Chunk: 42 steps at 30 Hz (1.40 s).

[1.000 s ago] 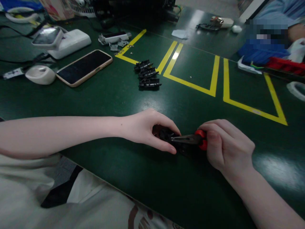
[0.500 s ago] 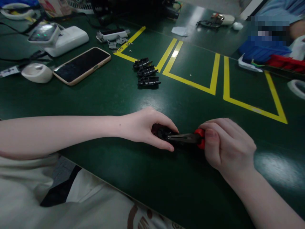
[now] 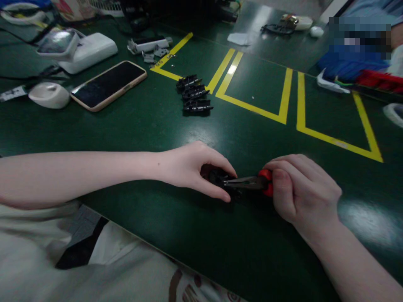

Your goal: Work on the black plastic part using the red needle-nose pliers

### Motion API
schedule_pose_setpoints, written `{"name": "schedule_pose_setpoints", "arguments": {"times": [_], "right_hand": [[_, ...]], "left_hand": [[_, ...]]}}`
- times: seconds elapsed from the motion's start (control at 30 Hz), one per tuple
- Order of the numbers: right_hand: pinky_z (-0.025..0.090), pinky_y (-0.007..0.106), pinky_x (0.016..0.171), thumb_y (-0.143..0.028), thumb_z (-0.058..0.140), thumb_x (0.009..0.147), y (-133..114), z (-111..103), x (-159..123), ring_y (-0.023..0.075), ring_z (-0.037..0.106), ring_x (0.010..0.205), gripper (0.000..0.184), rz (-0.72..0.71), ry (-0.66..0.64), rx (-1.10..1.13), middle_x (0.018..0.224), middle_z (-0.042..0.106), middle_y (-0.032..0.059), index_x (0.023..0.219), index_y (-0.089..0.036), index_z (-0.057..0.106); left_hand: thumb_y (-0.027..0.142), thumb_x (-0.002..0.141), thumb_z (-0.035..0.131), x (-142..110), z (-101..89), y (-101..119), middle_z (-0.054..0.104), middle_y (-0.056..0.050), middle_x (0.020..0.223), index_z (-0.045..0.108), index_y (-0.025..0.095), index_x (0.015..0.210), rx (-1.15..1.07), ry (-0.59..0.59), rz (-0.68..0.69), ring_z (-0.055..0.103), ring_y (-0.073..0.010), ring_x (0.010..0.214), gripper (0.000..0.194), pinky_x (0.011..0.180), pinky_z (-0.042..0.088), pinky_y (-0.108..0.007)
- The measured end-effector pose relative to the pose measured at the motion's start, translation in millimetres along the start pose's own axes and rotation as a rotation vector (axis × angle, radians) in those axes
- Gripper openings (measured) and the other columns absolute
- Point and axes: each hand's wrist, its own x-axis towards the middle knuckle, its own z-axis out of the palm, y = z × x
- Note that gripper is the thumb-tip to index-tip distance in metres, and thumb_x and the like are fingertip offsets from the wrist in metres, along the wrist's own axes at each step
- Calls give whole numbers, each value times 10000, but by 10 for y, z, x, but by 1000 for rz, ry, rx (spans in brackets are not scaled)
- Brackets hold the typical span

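Observation:
My left hand (image 3: 201, 172) is wrapped round a small black plastic part (image 3: 217, 178) low over the green table (image 3: 151, 134); the fingers hide much of the part. In my right hand (image 3: 302, 188) is a pair of long-nose pliers (image 3: 248, 182) with red handles, its closed fist covering most of them. The jaws point left, and their tips meet the black part between my left thumb and forefinger. Whether the tips pinch anything there I cannot make out. Beyond my left hand lie three similar black parts (image 3: 197, 107) in a row.
At the left are a phone (image 3: 110, 86), a white mouse-shaped object (image 3: 49, 95) and a white box (image 3: 91, 52). Small metal pieces (image 3: 154, 55) lie near the yellow tape (image 3: 252, 110) outlines. Blue (image 3: 352, 63) and red (image 3: 378, 82) bins stand at right, near another person's sleeve (image 3: 368, 21).
My right hand and the pliers have shifted slightly to the right. My left hand has stayed almost in place, still round the black part.

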Motion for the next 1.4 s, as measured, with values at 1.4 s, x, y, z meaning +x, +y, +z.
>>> {"name": "schedule_pose_setpoints", "arguments": {"times": [1.4], "right_hand": [[432, 326, 584, -111, 467, 890, 10, 9, -4, 178, 559, 673, 161, -23, 42, 22, 772, 625, 78, 816, -174, 595]], "left_hand": [[328, 801, 779, -9, -1, -10, 706, -31, 896, 715, 125, 1087, 33, 1, 7, 623, -107, 724, 357, 601, 447, -190]]}}
